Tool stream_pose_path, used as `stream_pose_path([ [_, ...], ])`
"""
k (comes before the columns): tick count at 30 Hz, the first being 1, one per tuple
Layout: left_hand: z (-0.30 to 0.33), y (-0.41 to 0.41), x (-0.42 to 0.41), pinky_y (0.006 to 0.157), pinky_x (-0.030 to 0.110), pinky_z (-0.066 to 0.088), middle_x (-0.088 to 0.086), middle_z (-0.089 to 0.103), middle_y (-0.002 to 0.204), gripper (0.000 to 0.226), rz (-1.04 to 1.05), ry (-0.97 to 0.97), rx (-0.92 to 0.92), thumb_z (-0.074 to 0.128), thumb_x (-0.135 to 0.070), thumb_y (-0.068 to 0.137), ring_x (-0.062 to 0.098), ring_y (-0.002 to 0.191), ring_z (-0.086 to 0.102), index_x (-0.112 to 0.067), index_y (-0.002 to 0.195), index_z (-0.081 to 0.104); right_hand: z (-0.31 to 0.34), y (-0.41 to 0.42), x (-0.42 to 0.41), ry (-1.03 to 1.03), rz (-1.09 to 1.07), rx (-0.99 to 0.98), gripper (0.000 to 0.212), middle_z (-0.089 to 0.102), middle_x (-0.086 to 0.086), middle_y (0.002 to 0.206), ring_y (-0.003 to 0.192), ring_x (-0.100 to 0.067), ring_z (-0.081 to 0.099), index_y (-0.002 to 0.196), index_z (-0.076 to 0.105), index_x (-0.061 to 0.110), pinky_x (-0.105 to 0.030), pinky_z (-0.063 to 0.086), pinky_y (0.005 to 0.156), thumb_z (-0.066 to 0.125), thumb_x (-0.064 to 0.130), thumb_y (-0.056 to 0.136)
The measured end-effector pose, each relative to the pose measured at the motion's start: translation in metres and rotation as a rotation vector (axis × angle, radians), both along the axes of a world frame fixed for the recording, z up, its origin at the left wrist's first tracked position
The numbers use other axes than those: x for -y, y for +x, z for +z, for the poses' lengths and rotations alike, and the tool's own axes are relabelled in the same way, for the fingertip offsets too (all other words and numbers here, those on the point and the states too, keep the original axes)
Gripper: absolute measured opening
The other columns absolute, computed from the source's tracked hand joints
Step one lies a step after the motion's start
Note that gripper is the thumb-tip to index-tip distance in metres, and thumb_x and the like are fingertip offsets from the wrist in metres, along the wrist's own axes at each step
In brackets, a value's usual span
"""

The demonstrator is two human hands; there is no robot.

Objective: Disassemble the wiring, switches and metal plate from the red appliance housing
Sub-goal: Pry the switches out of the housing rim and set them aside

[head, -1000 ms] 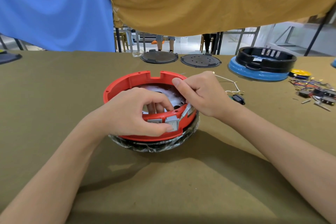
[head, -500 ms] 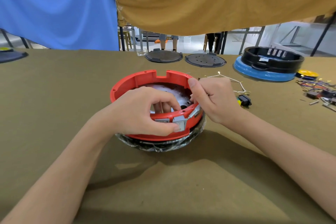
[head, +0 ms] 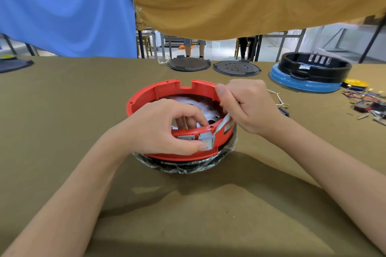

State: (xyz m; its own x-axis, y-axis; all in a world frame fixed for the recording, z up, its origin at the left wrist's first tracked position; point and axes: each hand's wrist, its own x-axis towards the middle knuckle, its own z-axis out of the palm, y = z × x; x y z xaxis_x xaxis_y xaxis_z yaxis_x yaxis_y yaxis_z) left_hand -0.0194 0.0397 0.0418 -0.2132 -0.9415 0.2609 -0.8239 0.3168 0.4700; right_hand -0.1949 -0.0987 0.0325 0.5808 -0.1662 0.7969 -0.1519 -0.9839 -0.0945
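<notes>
The red housing (head: 146, 95) sits open side up in the middle of the table on a film-wrapped black base. A shiny metal plate (head: 200, 106) lies inside it. Two grey switches (head: 206, 141) are set in its near wall. My left hand (head: 158, 129) pinches that wall, thumb on the right switch's face and fingers inside the housing. My right hand (head: 250, 106) grips a thin metal tool (head: 222, 125) whose tip touches the top right corner of that switch. Any wiring inside is hidden by my hands.
Two dark round plates (head: 189, 64) (head: 237, 68) lie at the far edge. A black housing on a blue base (head: 313, 69) stands far right, with a yellow disc (head: 355, 83) and a pile of wires and switches (head: 367, 102). White wires (head: 278, 99) lie beside my right hand.
The view has shifted a little. Both hands keep their holds at the near wall, and the tool stays at the switch. Nothing has come off.
</notes>
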Motion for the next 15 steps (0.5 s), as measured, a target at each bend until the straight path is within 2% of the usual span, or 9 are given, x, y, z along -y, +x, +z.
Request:
stream_pose_path([
  [3, 0.0, 0.001, 0.0, 0.071, 0.016, 0.049, -0.022, 0.065, 0.088, 0.028, 0.005, -0.015, 0.014, 0.075, -0.048, 0.071, 0.005, 0.084, 0.063, -0.044, 0.096, 0.064, 0.011, -0.006, -0.01, -0.079, -0.054, 0.059, 0.051, 0.038, 0.0, 0.045, 0.04, -0.018, 0.035, 0.054, 0.045, 0.009, -0.031, 0.027, 0.043, 0.042, 0.028, 0.101],
  [5, -0.001, 0.002, 0.0, 0.071, 0.015, 0.048, -0.021, 0.065, 0.087, 0.03, 0.009, -0.032, 0.03, 0.081, -0.046, 0.071, 0.004, 0.082, 0.063, -0.044, 0.096, 0.064, 0.015, -0.007, -0.018, -0.063, -0.06, 0.041, 0.046, 0.04, 0.004, 0.046, 0.04, -0.016, 0.036, 0.059, 0.046, 0.012, -0.026, 0.025, 0.043, 0.048, 0.035, 0.099],
  [8, -0.004, 0.002, 0.001, 0.068, 0.019, 0.049, -0.018, 0.067, 0.081, 0.032, 0.039, -0.093, 0.063, 0.083, -0.045, 0.074, 0.004, 0.078, 0.064, -0.035, 0.101, 0.07, 0.018, -0.007, -0.023, 0.079, 0.008, -0.112, 0.045, 0.046, 0.005, 0.05, 0.045, -0.013, 0.041, 0.062, 0.048, 0.014, -0.021, 0.028, 0.048, 0.058, 0.044, 0.095],
  [11, -0.005, 0.0, 0.0, 0.067, 0.031, 0.053, -0.019, 0.067, 0.076, 0.038, 0.08, -0.175, 0.118, 0.077, -0.053, 0.075, 0.006, 0.073, 0.065, -0.03, 0.105, 0.073, 0.022, -0.01, -0.019, 0.224, 0.057, -0.206, 0.042, 0.05, 0.005, 0.059, 0.054, -0.012, 0.044, 0.065, 0.054, 0.011, -0.019, 0.032, 0.053, 0.071, 0.043, 0.086],
  [15, -0.006, -0.005, -0.002, 0.067, 0.032, 0.053, -0.026, 0.06, 0.074, 0.044, 0.11, -0.233, 0.201, 0.066, -0.062, 0.075, 0.001, 0.07, 0.061, -0.034, 0.108, 0.071, 0.025, -0.015, -0.018, 0.346, 0.098, -0.115, 0.038, 0.055, 0.009, 0.062, 0.059, -0.009, 0.049, 0.066, 0.06, 0.012, -0.014, 0.036, 0.054, 0.08, 0.045, 0.07],
])
